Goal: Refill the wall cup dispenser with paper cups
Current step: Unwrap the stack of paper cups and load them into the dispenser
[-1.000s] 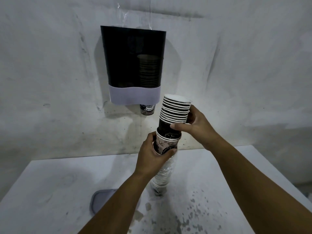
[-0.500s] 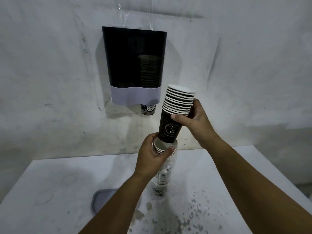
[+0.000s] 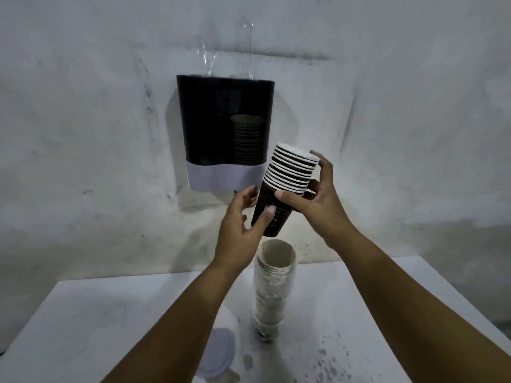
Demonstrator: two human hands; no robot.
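A dark cup dispenser with a pale lower band hangs on the wall; a short column of cups shows faintly inside its right half. My right hand grips a stack of several black paper cups, tilted, just right of the dispenser's bottom. My left hand is below and left of that stack, thumb touching the lowest cup, fingers loosely spread. Beneath them a taller stack of cups in a clear plastic sleeve stands upright on the white table.
A grey rounded lid lies on the table near its front, partly behind my left forearm. Dark wet specks mark the table's right front. A clear plastic strip hangs on the wall above the dispenser.
My right hand lifted the black stack clear of the sleeved stack. My left hand let go of the sleeved stack and rose to touch the lifted stack's lowest cup.
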